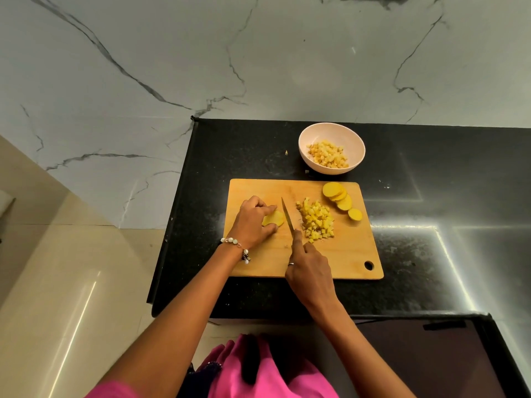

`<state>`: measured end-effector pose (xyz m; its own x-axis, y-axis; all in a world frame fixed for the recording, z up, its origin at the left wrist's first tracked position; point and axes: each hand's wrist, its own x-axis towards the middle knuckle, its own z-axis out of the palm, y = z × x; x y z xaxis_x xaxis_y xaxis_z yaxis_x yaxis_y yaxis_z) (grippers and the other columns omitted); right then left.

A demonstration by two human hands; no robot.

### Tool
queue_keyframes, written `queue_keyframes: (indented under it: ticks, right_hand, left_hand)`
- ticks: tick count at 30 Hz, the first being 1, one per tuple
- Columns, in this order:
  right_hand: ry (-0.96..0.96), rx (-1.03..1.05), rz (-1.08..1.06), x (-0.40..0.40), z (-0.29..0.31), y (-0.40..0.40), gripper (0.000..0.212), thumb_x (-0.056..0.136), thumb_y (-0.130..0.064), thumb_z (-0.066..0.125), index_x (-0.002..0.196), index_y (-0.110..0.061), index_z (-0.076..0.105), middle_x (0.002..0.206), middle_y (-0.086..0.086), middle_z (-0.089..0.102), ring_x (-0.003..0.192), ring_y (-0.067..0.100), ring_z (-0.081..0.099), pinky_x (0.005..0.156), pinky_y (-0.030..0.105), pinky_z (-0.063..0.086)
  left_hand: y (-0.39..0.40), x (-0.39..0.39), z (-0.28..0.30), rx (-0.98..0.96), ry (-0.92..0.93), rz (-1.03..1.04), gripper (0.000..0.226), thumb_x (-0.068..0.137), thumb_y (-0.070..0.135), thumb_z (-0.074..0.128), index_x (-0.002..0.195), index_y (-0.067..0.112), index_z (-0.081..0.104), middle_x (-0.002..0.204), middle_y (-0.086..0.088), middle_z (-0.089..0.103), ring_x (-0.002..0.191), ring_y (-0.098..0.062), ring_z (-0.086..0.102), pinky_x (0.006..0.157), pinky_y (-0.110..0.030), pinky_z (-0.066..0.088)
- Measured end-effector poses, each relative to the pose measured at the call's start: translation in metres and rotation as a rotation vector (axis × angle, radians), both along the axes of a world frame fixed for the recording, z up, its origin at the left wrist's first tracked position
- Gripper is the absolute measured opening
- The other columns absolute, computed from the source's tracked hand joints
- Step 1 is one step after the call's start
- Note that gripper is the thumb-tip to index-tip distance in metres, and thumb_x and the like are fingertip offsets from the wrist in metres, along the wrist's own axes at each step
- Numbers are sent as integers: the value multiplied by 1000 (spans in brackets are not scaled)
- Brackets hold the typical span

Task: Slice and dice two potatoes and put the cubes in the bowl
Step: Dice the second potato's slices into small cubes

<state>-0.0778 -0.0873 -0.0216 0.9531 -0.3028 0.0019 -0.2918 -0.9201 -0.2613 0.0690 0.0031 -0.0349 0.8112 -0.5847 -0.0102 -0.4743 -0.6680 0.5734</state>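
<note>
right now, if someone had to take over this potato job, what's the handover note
Left hand holds a stack of potato slices down on the cutting board.
Right hand grips the knife, blade beside that stack.
A pile of cubes lies mid-board; uncut round slices lie at the board's far right corner.
The bowl behind the board already holds cubes.
Done: one batch diced and bowled, another diced on the board.
Left: dice the held stack and the round slices, then move all cubes to the bowl.
</note>
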Motion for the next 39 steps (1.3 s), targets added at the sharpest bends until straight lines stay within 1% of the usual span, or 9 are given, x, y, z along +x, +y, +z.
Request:
queue_keyframes:
  ticks: [3,7,13,17,21,28,31,33,39]
  right_hand:
    - [48,25,22,1,6,5,60,92,-7,36,149,-3,17,111,21,57,85,38,58,63,37,37]
    - [61,-42,8,0,8,10,60,95,-7,32,150,-3,9,116,20,54,89,37,59,63,36,33]
    - [87,-93,3,17,6,18,60,90,-1,40,146,5,20,104,22,56,75,37,62,55,33,34]
    - [106,-131,-7,11,4,22,68,56,1,74,121,10,57,64,15,56,37,26,50,32,25,28]
    - [130,-76,22,-16,-1,24,78,41,-2,78,117,10,61,61,12,53,34,22,46,27,25,29]
    - [58,-87,-71,-16,-3,5,74,49,1,74,121,10,57,64,15,56,37,27,49,31,29,32]
    - [71,25,-94,-14,-2,-10,66,81,-2,53,143,3,31,92,23,59,69,41,58,56,40,42]
    - [1,117,-100,-13,-2,-15,61,89,-5,42,147,-1,23,103,22,58,86,40,55,69,41,40]
    - [-52,193,-37,-1,2,5,56,95,-10,37,148,-5,23,106,18,61,92,34,55,69,37,36]
  left_hand:
    - [1,1,-2,-20,-3,6,52,79,28,72,128,15,58,112,-4,51,106,-18,45,87,-20,36]
    - [1,2,-2,-51,11,13,51,77,28,74,124,14,61,110,-2,53,102,-18,47,85,-27,44]
    - [0,1,-2,-76,15,38,49,75,28,76,120,14,64,108,-1,55,99,-19,50,87,-29,44]
    - [0,-1,-5,-81,-14,54,47,75,29,75,119,14,65,106,-2,56,99,-18,49,85,-24,40]
    - [0,-1,-7,-97,-27,55,44,75,28,76,116,14,67,104,-2,57,97,-19,50,84,-25,40]
    - [2,-1,-8,-111,-15,51,45,75,26,76,117,14,66,107,-2,57,94,-18,49,83,-22,39]
    - [5,0,-5,-140,32,51,48,74,25,77,119,14,65,108,0,56,85,-13,48,82,-24,45]
    - [8,1,-3,-148,72,48,51,74,23,78,121,15,63,110,1,55,83,-12,51,75,-11,43]
    - [10,-1,-2,-150,99,65,52,74,19,78,123,15,61,111,2,54,89,-7,51,70,-3,40]
